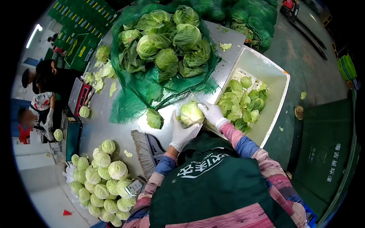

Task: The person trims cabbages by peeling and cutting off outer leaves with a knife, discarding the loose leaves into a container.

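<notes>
I see both gloved hands closed around one cabbage at the near edge of the steel table, right next to the white bin. My left hand cups the head from below and from its left side, fingers spread and curled up against the leaves. My right hand grips it from the right, fingers wrapped over the upper side; a thin blade-like sliver seems to stick out above that hand, but it is too small for me to be sure what it is. The cabbage sits between the two palms, lifted slightly off the table as far as I can tell. Just left of it a loose cabbage leaf piece lies on the metal, at the edge of the green net sack that spreads open under a heap of untrimmed cabbages. The bin to the right holds trimmed outer leaves. Near my left elbow lies a broom head, and farther left a pile of trimmed pale cabbages rests on the table. Beyond the table, at the left edge, another person in white gloves stands by a scale.
</notes>
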The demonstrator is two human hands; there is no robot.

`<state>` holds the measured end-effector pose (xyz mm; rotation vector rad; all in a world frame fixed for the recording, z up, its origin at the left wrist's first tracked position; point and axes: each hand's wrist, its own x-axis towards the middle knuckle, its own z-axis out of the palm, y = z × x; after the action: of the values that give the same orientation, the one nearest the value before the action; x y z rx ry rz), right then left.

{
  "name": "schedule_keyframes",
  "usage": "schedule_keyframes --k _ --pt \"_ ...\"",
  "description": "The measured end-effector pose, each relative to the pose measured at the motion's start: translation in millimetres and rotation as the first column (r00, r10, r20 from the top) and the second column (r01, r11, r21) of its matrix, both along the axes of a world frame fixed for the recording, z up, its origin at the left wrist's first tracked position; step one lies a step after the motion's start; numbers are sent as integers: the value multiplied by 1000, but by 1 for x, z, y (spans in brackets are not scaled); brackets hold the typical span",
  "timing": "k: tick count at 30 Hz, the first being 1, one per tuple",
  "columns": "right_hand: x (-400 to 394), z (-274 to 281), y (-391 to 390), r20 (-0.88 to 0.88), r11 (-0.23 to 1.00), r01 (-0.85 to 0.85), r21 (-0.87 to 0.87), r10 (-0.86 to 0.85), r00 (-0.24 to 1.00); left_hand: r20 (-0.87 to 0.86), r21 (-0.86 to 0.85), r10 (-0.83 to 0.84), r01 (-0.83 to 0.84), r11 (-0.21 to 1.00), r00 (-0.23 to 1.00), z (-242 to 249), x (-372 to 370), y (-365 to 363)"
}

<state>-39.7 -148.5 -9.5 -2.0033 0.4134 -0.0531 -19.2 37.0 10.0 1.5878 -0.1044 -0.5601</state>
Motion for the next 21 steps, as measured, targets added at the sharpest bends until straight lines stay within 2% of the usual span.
schedule_keyframes --k 1,2,3,4,5,7,8,9,11,13,15,17,19,21 --pt "5 -4 -3 0 1000 -3 0 3 1000 279 182 23 -76 980 960 -1 3 -3" --pt "9 -9 -7 27 999 2 -44 0 1000 466 352 -163 -14 936 870 -2 10 -5" --pt "12 -4 -8 54 996 10 -87 -5 999 590 520 -364 6 854 720 5 18 -11" --pt "9 1 -8 100 994 -7 -110 18 995 634 453 -312 -13 892 708 -1 26 -16" --pt "6 7 -8 99 994 -1 -113 13 995 635 450 -314 -7 893 706 0 31 -18" --pt "0 23 -8 37 979 -51 -196 59 998 516 577 -432 73 814 740 18 38 -19" --pt "-5 19 -7 58 979 -46 -198 58 997 520 622 -477 69 780 709 21 41 -21" --pt "-8 25 -4 59 979 -44 -199 57 997 521 621 -477 70 781 708 19 41 -22" --pt "-17 38 3 -155 984 -83 -157 58 986 498 606 -395 16 796 772 14 39 -24" --pt "-17 30 8 -96 976 -117 -183 100 990 499 622 -381 -16 783 778 14 38 -30" --pt "-14 32 14 -219 963 -116 -243 62 974 494 635 -404 -2 772 769 16 37 -31" --pt "-14 35 15 -238 953 -133 -274 66 969 466 643 -415 23 766 782 19 38 -33" --pt "-12 37 18 -271 929 -167 -330 76 959 379 713 -418 27 700 825 21 36 -36" --pt "-9 37 18 -287 932 -142 -334 43 957 405 717 -417 1 697 814 21 34 -39"
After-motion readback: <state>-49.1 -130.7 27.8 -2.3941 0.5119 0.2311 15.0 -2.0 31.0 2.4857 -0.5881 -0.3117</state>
